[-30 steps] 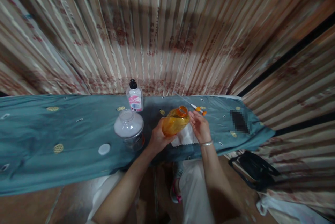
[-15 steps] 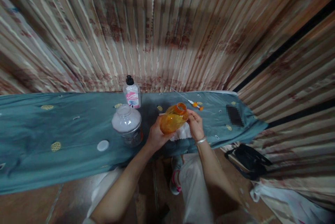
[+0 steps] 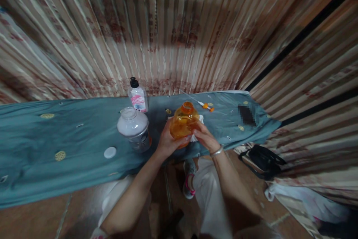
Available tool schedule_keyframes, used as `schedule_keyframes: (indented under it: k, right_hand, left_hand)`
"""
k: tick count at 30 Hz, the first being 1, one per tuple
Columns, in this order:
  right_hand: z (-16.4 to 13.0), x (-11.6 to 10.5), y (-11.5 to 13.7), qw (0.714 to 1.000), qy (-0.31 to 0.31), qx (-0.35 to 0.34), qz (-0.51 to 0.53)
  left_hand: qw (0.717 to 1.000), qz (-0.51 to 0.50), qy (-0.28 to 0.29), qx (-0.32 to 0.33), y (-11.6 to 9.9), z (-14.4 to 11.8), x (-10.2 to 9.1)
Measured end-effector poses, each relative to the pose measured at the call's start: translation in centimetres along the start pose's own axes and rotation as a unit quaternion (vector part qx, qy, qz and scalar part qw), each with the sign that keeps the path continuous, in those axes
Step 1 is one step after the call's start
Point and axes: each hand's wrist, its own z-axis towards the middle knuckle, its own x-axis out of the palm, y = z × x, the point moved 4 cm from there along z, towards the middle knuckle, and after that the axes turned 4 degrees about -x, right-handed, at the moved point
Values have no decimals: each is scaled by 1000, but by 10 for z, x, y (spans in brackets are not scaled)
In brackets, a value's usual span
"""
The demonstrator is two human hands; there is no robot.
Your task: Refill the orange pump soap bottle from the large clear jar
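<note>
Both my hands are around an amber see-through bottle [image 3: 183, 121] that stands nearly upright with its uncapped mouth facing up. My left hand [image 3: 169, 139] wraps its left side and lower front. On the right side, my right hand [image 3: 206, 136] grips it, a silver bangle at the wrist. A white cloth or tissue [image 3: 201, 119] shows partly behind the bottle. Beyond it lies a pump head [image 3: 206, 106], orange and white with a long thin tube. Whether the bottle's base rests on the table is hidden by my hands.
Left of my hands stands a large clear open jar [image 3: 133, 129]. Behind it is a clear bottle with a black cap [image 3: 138, 97] and a pink label. A white lid [image 3: 110, 152] lies on the teal tablecloth [image 3: 89, 134]. A pixelated dark object [image 3: 247, 115] lies at right; a black bag [image 3: 263, 160] is below.
The amber bottle has gone from tilted to nearly upright. My right hand has moved from its neck area down to its lower right side. The camera view has shifted slightly.
</note>
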Motion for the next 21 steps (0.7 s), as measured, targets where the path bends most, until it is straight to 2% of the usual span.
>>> schedule_keyframes:
  k: [3,10,13,21]
  right_hand:
    - [-3,5,1,998,55,34,-13]
    - [-6,1,6,992,104,70,10]
    - [-6,4,6,992,98,69,26]
    - [-2,16,5,996,67,51,-20]
  left_hand:
    - [1000,5,4,7,-9,-1,1]
    - [999,7,51,8,-19,-4,7]
    - [998,13,58,11,-19,-4,8]
    - [997,57,41,22,-12,-9,-2]
